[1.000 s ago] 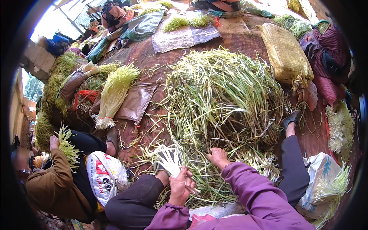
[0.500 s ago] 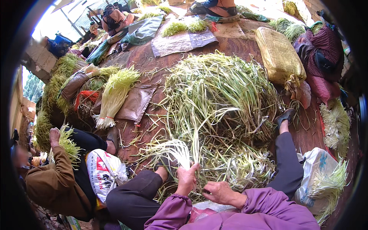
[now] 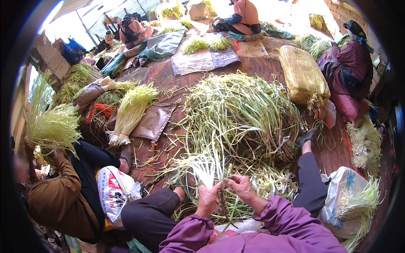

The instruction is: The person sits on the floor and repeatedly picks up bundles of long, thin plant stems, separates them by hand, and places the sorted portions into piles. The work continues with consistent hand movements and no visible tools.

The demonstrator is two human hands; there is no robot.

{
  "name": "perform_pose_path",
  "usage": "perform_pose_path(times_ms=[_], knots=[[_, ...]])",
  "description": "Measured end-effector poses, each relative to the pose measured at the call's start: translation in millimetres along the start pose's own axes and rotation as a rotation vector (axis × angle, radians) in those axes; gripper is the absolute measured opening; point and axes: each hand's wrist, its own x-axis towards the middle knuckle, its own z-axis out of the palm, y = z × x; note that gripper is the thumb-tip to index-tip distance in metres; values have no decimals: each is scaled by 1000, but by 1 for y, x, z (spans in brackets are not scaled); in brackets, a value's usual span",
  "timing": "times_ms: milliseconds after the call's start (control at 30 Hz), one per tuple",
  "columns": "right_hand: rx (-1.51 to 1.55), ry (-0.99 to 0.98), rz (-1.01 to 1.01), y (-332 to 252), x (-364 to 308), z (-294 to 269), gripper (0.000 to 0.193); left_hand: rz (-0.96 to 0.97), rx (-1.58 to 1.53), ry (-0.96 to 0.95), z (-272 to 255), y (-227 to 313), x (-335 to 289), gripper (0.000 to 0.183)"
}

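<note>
My left hand (image 3: pixel 208 200) is closed around a small bunch of pale chive-like stalks (image 3: pixel 206 172), whose white ends fan out above the fist. Close beside it, my right hand (image 3: pixel 242 188) pinches a thin stalk that runs down between the two hands. Just beyond them lies a big heap of long green and yellowish stalks (image 3: pixel 242 111). Looser stalks and peeled-off bits (image 3: pixel 270 183) are spread in front of my lap, under and around the hands. Whether the pinched stalk also belongs to the left hand's bunch is hard to make out.
Tied bundles (image 3: pixel 131 109) lie at left near a brown sheet (image 3: pixel 155 122). A co-worker in a brown sleeve (image 3: pixel 63 185) sits close on my left, beside a white sack (image 3: pixel 116 192). A yellow sack (image 3: pixel 303 74) stands far right; a white bag with stalks (image 3: pixel 348 198) is near right.
My right hand has risen and come in against the left hand, now pinching a stalk. The co-worker at left has raised a large bunch of pale stalks. The whole view has shifted slightly.
</note>
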Motion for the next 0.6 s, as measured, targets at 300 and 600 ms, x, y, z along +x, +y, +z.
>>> perform_pose_path(times_ms=[300,600], knots=[[-22,155,-318,-9,10,-22,12,144,298,38,3,-35,6,6],[-436,92,-270,-50,-13,-73,22,291,595,73,-3,-4,14,17]])
